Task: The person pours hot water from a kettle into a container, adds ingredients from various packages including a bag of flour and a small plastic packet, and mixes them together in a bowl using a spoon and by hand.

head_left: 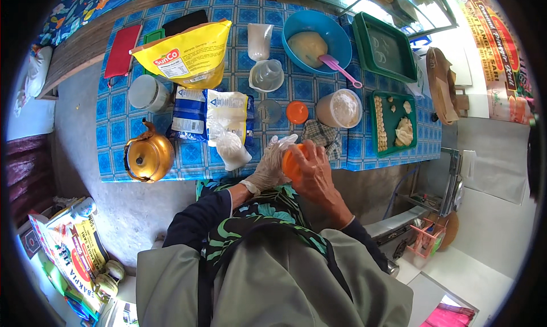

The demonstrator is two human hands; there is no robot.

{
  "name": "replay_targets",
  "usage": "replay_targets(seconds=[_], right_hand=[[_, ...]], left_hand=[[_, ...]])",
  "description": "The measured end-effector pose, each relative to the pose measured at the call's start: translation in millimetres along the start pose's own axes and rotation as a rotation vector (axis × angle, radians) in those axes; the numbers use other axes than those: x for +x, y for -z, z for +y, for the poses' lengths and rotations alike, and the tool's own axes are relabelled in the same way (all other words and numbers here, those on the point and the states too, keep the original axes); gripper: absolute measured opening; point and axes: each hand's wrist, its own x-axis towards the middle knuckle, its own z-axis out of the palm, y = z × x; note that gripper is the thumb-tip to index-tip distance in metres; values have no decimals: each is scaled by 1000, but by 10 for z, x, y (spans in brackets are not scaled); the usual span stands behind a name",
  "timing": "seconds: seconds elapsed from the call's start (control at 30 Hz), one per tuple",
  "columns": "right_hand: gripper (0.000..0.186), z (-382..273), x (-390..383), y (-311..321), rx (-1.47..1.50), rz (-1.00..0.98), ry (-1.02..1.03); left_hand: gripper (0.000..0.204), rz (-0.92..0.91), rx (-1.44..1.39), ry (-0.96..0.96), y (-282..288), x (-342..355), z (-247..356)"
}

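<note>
My right hand (314,176) is bare and wraps from above around a small orange container (292,165), fingers curled tight over it. My left hand (271,163), in a thin clear plastic glove, cups the same container from the other side, so it sits clamped between both palms just at the near edge of the table (114,127) with its blue checked cloth. Just beyond my knuckles lies a checked rag (322,135), and near it an orange lid (297,112) and a tub of white flour (341,108). Further out stand a blue bowl (336,39) of dough with a pink spoon (340,69), a green tray (393,104) of dough pieces to the right, and white packets (227,115), a yellow bag (191,53) and a brass kettle (148,155) to the left.
</note>
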Motion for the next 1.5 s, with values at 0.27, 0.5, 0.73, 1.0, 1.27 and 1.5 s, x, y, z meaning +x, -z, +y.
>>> replay_targets(seconds=[0.27,0.5,0.73,1.0,1.27,1.5], right_hand=[[81,446,596,463,952,63,-213],[65,1256,1417,-683,2003,135,-385],[51,1547,1449,-1029,1612,256,-657],[21,522,280,-87,382,282,48],[25,342,285,-301,-6,-249,286],[23,336,309,-265,171,-176,402]], left_hand=[[113,96,-139,-44,117,-48,-14],[127,18,-162,55,308,-160,119],[112,-117,-176,67,528,-481,159],[49,-50,-326,294,800,-672,296],[36,-85,-458,447,909,-712,351],[24,368,-318,710,995,-1096,199]])
